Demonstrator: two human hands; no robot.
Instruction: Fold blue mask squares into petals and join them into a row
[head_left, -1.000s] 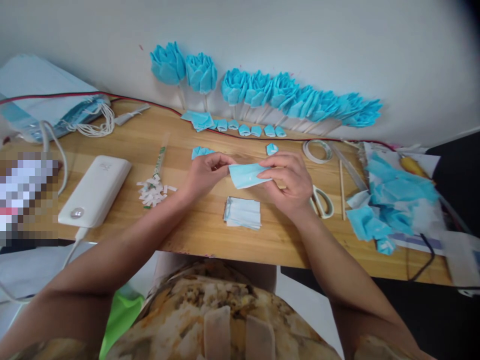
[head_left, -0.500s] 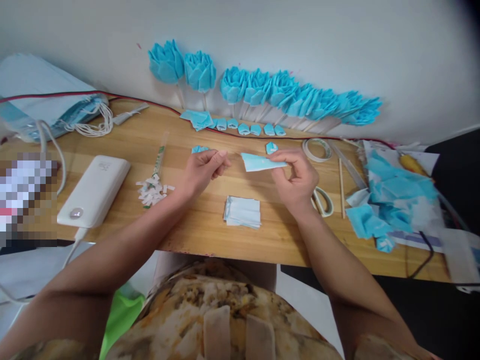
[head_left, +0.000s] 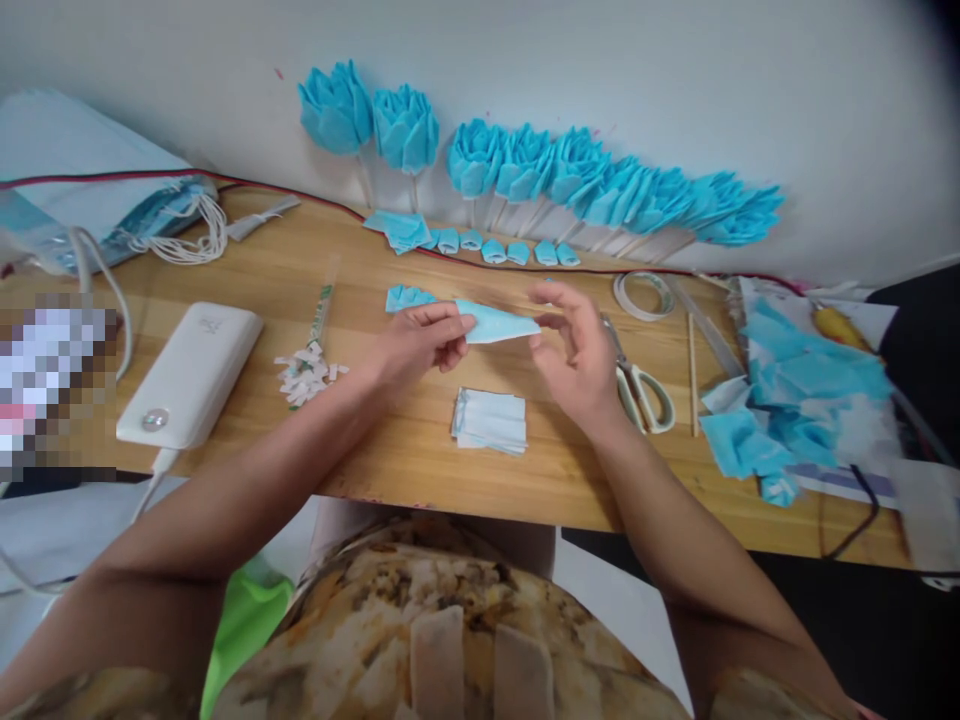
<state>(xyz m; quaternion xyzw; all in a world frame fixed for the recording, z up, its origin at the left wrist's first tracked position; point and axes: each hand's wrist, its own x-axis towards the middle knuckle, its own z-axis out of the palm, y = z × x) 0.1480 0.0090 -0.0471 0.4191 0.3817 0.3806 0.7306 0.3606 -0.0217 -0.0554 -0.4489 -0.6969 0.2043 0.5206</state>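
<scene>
Over the wooden table (head_left: pixel 405 440), the left hand (head_left: pixel 421 340) is now pinching the blue piece (head_left: pixel 495 322), which only the right hand (head_left: pixel 576 350) was gripping half a second ago.
Left to right: a white power bank (head_left: pixel 191 375) and paper scraps (head_left: pixel 304 375) are lying beyond the left forearm; wood is showing between the scraps and a stack of pale sheets (head_left: pixel 491 418), lying nearer the table's front edge than the blue piece; right fingers are spreading at the piece's narrow tip, contact unclear, apparently leaving the left hand supporting it; scissors (head_left: pixel 637 378) are crowding the right wrist's outer side.
</scene>
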